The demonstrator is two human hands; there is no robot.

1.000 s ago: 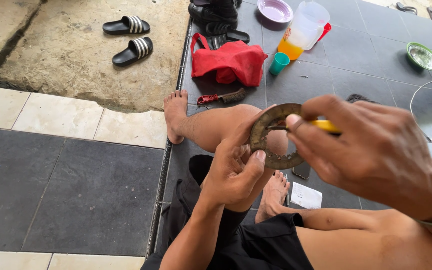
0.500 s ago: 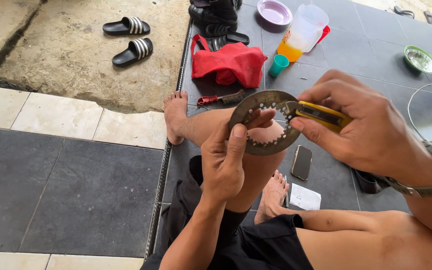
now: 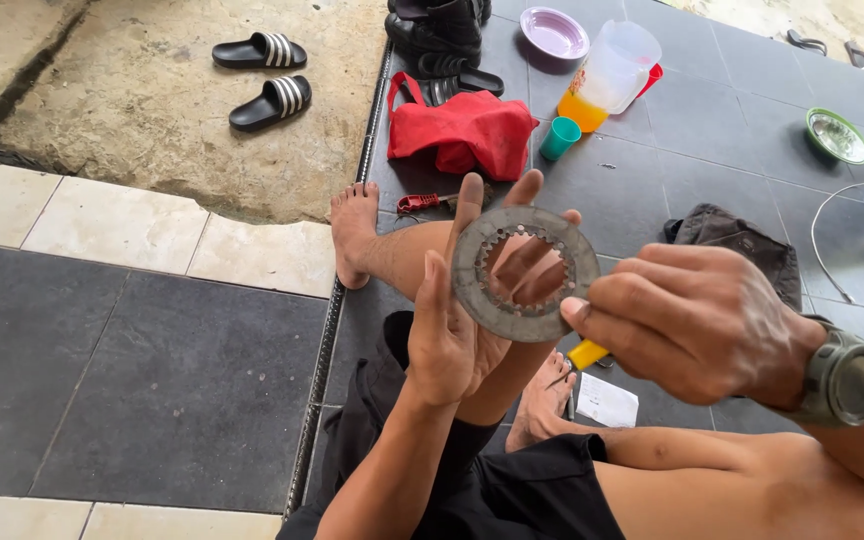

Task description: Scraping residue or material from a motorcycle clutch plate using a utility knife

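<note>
I am checking over the toothed metal ring (image 3: 525,272), a flat grey disc with teeth round its inner edge, which I hold up above my bent knee. My left hand (image 3: 452,320) stands behind the ring, palm open and fingers spread upward, so the disc leans flat against my fingers rather than being clamped. My right hand (image 3: 692,320), just right of the ring, pinches its lower right edge with the thumb, and the other fingers are curled shut round a yellow-handled cutter (image 3: 586,354) that pokes out below the ring. I judge this a pause between scrapings; the next move calls for turning the cutter's tip back to the ring's face. Beyond the ring lie a red-handled brush (image 3: 422,201), a red bag (image 3: 464,128) and a teal cup (image 3: 558,138).
</note>
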